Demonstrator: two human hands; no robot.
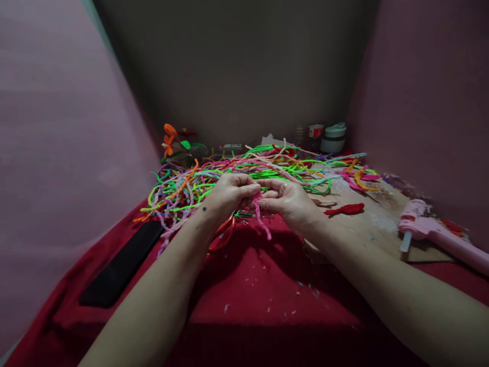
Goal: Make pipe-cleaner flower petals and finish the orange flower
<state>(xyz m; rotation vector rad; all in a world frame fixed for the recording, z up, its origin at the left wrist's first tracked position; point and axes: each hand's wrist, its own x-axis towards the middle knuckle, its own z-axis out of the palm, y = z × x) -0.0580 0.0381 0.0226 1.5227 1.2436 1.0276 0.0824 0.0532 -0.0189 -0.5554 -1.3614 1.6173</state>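
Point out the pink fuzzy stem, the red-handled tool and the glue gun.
Pink fuzzy stem [260, 218]: head view, on its hanging end.
Red-handled tool [233, 229]: head view, on its handle.
Glue gun [423, 226]: head view, on its body.

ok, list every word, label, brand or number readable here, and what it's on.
No text is readable.
Red-and-white label at the back, left of the lidded container: too small, blurred.
Pale item behind the stems: dark marks, illegible.

The light is quite dim, and the back wall [244, 66] is dark. Soft shadows lie on the red cloth [244, 293]. The background looks slightly blurred.
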